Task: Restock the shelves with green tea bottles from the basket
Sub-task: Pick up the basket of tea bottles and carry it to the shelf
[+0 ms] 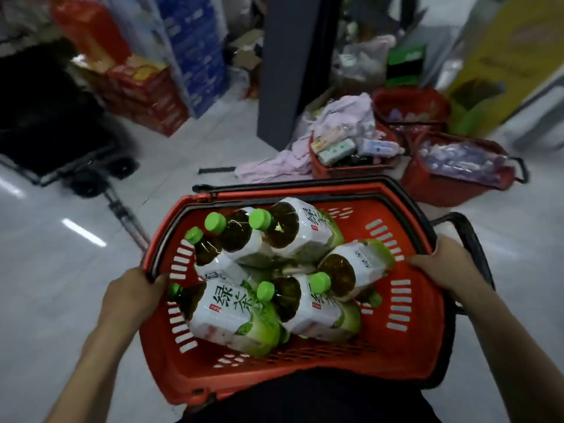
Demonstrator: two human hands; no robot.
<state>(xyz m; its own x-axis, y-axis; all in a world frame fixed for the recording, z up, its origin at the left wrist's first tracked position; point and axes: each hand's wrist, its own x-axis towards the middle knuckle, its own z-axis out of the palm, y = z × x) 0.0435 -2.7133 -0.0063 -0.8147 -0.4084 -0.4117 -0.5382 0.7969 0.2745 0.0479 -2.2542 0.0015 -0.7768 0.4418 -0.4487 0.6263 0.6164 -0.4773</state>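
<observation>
Dark clothing (305,398) at the bottom centre of the frame pressed against the near wall of the red basket (421,346), which both hands held up by its rim. The left hand (134,293) had its grip closed on the left rim, thumb hooked inside. The right hand (442,264) had its grip wrapped over the right rim. Neither held a bottle.

The green tea bottles (232,312) lay piled on their sides in the basket, long axes running mostly from upper left to lower right, green caps toward the upper left. The one at the basket's lower left lay just beside the left thumb, neck nearest it. That hand looked better placed to lift first, once it let go of the rim.
</observation>
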